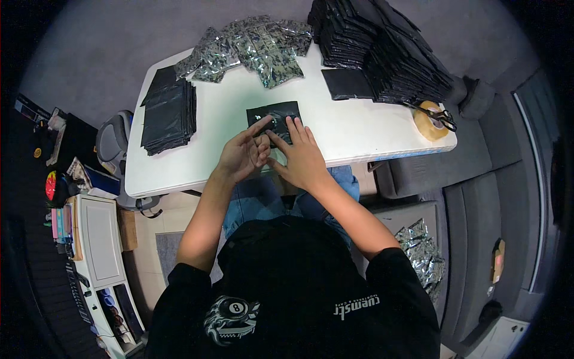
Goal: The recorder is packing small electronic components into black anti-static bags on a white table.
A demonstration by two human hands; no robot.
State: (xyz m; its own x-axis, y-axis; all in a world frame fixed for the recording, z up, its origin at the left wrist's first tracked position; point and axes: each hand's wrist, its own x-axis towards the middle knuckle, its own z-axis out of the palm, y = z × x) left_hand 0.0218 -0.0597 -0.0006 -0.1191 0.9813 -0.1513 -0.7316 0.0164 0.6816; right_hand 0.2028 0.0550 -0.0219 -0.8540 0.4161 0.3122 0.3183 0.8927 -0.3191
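A black plastic packet (274,109) lies on the white table (224,119) right in front of me, its surface glossy and creased. My right hand (305,157) rests palm down over the packet's near right part, fingers spread. Beside it, my left hand (244,155) is turned partly palm up, with the index finger stretched over the packet and the other fingers curled. Nothing shows in the left palm; whether its fingertip touches the plastic I cannot tell. The hands cover the packet's near edge.
Black packets form a stack (168,116) at left and a tall pile (381,49) at back right. Camouflage-patterned items in clear plastic (264,49) lie at the back. Scissors (441,117) rest on a tape roll (426,125) at right. More wrapped items (421,253) sit on the sofa (475,215).
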